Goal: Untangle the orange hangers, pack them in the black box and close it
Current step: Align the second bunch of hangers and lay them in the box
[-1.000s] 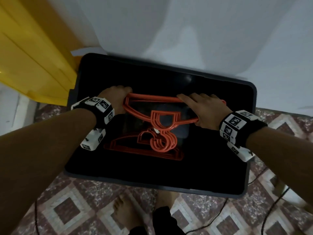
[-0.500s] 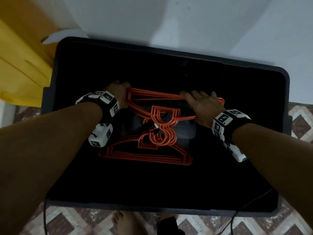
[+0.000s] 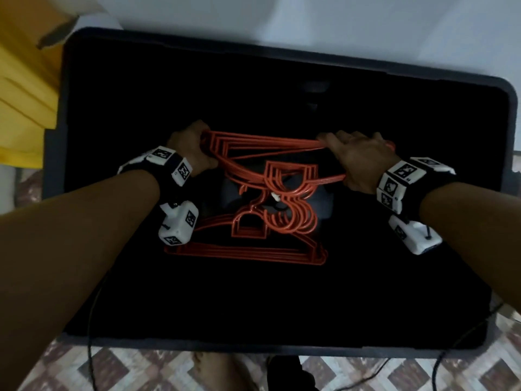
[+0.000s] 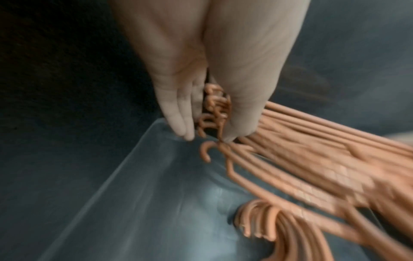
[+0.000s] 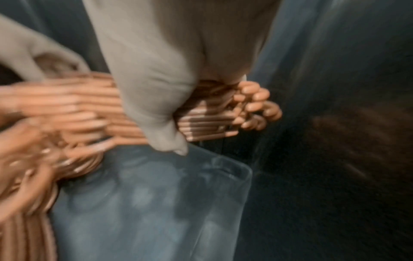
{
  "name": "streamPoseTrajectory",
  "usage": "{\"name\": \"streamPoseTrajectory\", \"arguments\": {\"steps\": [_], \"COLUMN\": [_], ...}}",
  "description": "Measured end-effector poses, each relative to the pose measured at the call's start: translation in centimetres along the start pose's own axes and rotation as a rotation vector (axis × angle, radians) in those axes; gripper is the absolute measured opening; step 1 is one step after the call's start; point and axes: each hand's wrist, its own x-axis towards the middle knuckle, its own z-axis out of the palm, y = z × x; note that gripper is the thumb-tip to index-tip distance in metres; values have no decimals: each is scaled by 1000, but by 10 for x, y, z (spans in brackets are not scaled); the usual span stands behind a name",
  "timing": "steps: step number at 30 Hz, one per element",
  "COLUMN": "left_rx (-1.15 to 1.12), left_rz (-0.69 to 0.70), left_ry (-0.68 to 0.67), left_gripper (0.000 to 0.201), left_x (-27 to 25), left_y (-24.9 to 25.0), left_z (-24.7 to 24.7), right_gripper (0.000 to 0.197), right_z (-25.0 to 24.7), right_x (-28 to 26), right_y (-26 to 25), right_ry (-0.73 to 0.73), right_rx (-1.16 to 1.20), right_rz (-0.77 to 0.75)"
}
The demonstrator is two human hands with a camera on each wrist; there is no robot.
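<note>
Hangers (image 3: 262, 153) crosswise, hooks seemingly nearward

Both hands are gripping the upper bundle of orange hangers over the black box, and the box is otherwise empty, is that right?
Not quite. In the head view, a second bundle of orange hangers already lies inside the black box. The left hand and right hand do grip the upper bundle.

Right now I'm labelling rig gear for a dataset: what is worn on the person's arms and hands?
Both forearms are bare, with no sleeves. The left hand and right hand wear no gloves. Each wrist carries a black wristband fitted with white blocks printed with black square markers, plus a white cube-shaped camera module below. Thin black cables trail down.
</note>
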Motion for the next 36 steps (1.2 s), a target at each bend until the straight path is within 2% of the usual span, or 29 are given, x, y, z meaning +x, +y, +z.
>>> {"name": "streamPoseTrajectory", "arguments": {"steps": [4, 8, 10, 11, 12, 14, 15, 18, 20, 22, 25, 30, 33, 36], "left_rx": [-58, -138, -204, -266, -352, -559, -653, -836, -873, -889, -896, -904, -868, -788], "left_rz": [-38, -68, -184, -274, -353, -459, -494, -480, -466, -458, -464, -466, -435, -367], "left_ry": [-13, 52, 42, -12, -83, -200, -243, -273, -277, -270, -240, -222, -133, -11], "left_gripper": [65, 66, 64, 62, 53, 20, 17, 46, 56, 54, 29, 9, 37, 49], "left_x": [6, 9, 11, 13, 15, 14, 12, 15, 18, 23, 24, 28, 37, 51], "left_y": [3, 12, 13, 10, 9, 9, 10, 10, 8, 4, 1, -4, -6, -8], "left_z": [6, 12, 19, 22, 26, 34, 37, 38, 35, 38, 48, 51, 46, 43], "right_gripper": [99, 97, 95, 96, 97, 100, 101, 102, 105, 103, 97, 99, 90, 78], "right_z": [-5, 1, 6, 8, 10, 15, 17, 25, 32, 40, 53, 63, 65, 65], "right_x": [4, 7, 4, 3, 3, 4, 5, 9, 12, 15, 20, 29, 34, 35], "right_y": [0, 0, 1, 1, 2, 1, 0, -1, -2, -5, -11, -9, -8, -10], "right_ry": [-4, 4, 37, 51, 62, 79, 83, 99, 136, 176, 210, 170, 148, 142], "right_rx": [-31, -5, 1, 11, 18, 16, 11, -10, -53, -100, -136, -138, -154, -155], "right_rz": [41, 64, 70, 80, 89, 94, 98, 119, 125, 119, 123, 118, 109, 106]}}
